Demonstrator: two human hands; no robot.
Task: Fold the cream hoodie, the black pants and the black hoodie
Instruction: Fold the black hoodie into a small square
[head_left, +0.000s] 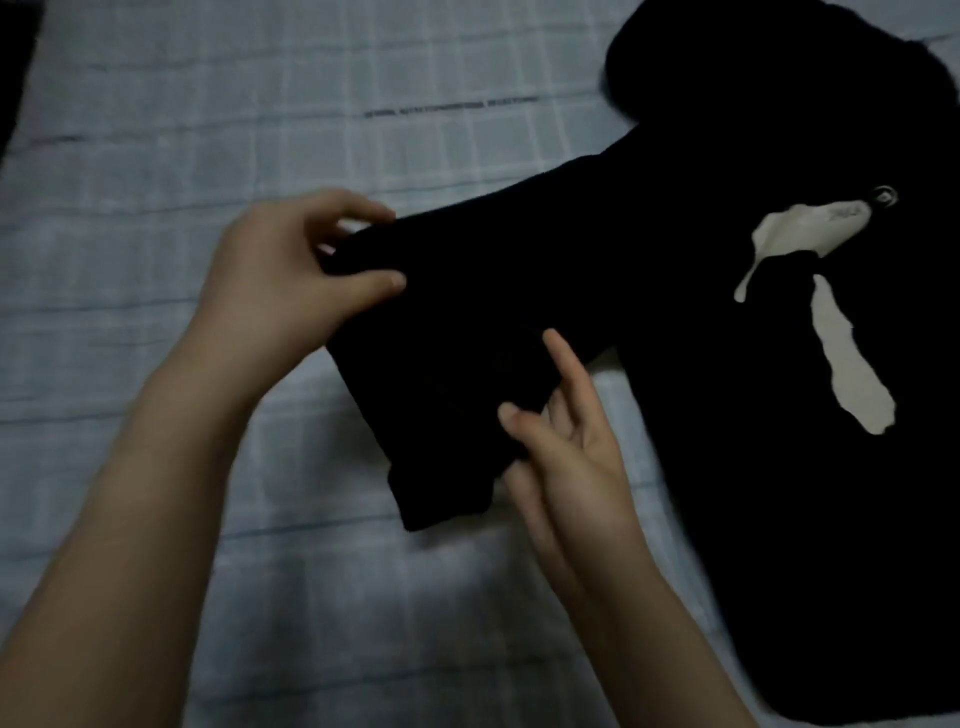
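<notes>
The black hoodie (753, 389) lies spread on the checked bedsheet, its hood at the top right and white drawstrings on its chest. One sleeve (441, 364) stretches out to the left. My left hand (291, 275) pinches the sleeve's upper edge near the cuff between thumb and fingers. My right hand (566, 447) pinches the sleeve's lower edge with its thumb on top, while two fingers point up over the cloth. The cream hoodie and the black pants are out of view.
A pale blue checked bedsheet (260, 130) covers the whole surface, with a line of small print across its upper middle. A dark shape (13, 67) sits at the top left corner.
</notes>
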